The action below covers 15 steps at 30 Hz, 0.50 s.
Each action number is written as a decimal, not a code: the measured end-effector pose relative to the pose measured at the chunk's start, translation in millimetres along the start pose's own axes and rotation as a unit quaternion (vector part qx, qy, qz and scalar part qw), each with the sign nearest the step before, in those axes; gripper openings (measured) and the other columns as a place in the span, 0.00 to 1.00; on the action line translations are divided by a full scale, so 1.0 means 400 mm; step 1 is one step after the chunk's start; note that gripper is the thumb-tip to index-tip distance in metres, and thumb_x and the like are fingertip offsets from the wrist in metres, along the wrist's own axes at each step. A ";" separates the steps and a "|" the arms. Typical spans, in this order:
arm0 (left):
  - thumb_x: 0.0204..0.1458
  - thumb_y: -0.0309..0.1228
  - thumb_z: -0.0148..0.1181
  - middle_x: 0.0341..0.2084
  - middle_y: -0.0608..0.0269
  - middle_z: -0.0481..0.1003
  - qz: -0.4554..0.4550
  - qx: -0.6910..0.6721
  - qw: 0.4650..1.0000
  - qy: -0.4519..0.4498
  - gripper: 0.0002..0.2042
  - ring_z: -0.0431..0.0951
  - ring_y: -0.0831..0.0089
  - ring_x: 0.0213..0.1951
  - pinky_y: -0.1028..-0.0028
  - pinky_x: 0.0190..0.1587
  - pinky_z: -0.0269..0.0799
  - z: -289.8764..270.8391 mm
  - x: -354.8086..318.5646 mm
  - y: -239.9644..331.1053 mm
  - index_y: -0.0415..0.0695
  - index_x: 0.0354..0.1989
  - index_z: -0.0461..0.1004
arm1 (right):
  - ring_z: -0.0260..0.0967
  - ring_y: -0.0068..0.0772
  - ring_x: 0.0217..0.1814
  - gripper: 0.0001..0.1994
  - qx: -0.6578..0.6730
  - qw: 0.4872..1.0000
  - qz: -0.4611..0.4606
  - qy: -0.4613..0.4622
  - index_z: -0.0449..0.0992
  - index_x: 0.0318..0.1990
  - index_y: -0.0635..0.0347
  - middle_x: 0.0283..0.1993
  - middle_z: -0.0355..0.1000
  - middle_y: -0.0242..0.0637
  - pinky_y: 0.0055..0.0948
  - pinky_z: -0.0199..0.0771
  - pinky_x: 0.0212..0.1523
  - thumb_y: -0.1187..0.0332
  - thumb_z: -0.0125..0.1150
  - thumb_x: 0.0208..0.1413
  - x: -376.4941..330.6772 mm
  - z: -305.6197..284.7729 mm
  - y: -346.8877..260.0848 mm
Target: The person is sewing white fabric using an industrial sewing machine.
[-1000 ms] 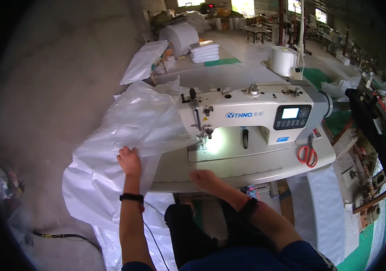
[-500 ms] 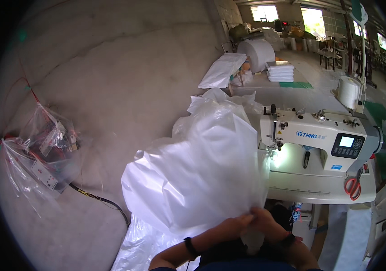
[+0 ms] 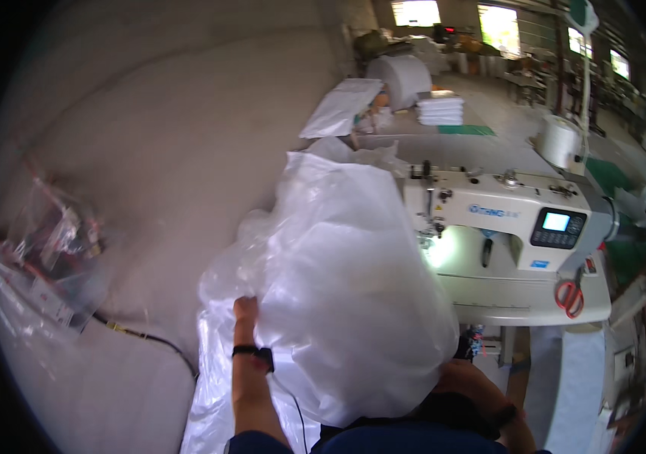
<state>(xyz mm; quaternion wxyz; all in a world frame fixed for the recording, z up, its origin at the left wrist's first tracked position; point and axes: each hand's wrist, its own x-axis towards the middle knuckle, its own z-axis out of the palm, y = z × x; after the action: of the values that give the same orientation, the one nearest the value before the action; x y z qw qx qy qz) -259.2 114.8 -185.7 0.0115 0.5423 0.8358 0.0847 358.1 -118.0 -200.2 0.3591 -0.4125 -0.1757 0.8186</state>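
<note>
Workshop (image 3: 489, 106) recedes toward bright windows (image 3: 498, 30) at the upper right of the frame. White sheeting (image 3: 353, 280) bulges across the lower centre; it should handle as light, limp and slippery, easily creased, and is probably best held by its edges. Pale tabletop (image 3: 489, 309), right of centre, lies partly hidden behind the sheeting and bears a sewing machine (image 3: 489, 198). Left hand (image 3: 246, 309), lower left of centre: fingers curled, apparently pinching the sheeting's crumpled left edge. Right hand (image 3: 463, 378), at the sheeting's lower right edge: state of the fingers cannot be told. Red-handled scissors (image 3: 569, 295) lie at the tabletop's right end.
</note>
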 end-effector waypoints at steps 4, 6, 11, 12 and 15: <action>0.48 0.27 0.52 0.31 0.49 0.78 0.072 -0.047 0.968 0.234 0.07 0.78 0.50 0.35 0.55 0.37 0.73 -0.004 -0.044 -0.246 0.44 0.31 0.78 | 0.74 0.54 0.52 0.23 -0.067 0.998 -0.003 -0.015 0.65 0.58 0.74 0.53 0.72 0.53 0.54 0.78 0.51 0.70 0.57 0.57 0.066 0.078 0.008; 0.55 0.26 0.51 0.26 0.66 0.74 -0.044 -0.470 0.864 0.178 0.09 0.73 0.71 0.27 0.71 0.32 0.71 -0.113 -0.155 -0.388 0.40 0.42 0.75 | 0.74 0.55 0.52 0.22 -0.046 0.997 0.050 -0.038 0.66 0.58 0.73 0.53 0.72 0.53 0.55 0.78 0.51 0.69 0.58 0.59 0.107 0.129 0.018; 0.59 0.33 0.50 0.42 0.51 0.76 -0.060 -0.577 0.806 0.121 0.16 0.77 0.62 0.45 0.63 0.47 0.73 -0.265 -0.572 -0.626 0.35 0.50 0.72 | 0.74 0.45 0.54 0.22 -0.039 0.988 0.091 -0.120 0.66 0.56 0.74 0.54 0.71 0.49 0.40 0.78 0.54 0.68 0.59 0.59 0.150 0.244 0.040; 0.59 0.34 0.50 0.42 0.48 0.77 -0.086 -0.564 0.820 0.054 0.16 0.77 0.58 0.47 0.60 0.51 0.73 -0.263 -0.633 -0.639 0.34 0.49 0.73 | 0.74 0.43 0.54 0.22 -0.061 0.986 0.088 -0.125 0.66 0.56 0.75 0.54 0.71 0.48 0.39 0.78 0.55 0.68 0.60 0.58 0.150 0.263 0.040; 0.59 0.34 0.50 0.42 0.48 0.77 -0.161 -0.431 0.885 -0.073 0.17 0.77 0.59 0.47 0.60 0.50 0.73 -0.179 -0.662 -0.542 0.34 0.49 0.73 | 0.74 0.39 0.53 0.21 -0.064 0.988 0.081 -0.118 0.68 0.53 0.76 0.53 0.72 0.46 0.35 0.76 0.57 0.69 0.61 0.57 0.141 0.298 0.033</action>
<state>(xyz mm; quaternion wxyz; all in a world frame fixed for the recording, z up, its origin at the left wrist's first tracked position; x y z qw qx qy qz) -354.4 -221.0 -168.0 0.3183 0.3468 0.7894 0.3940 234.0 -84.8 -167.7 0.2414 -0.3476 -0.2350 0.8750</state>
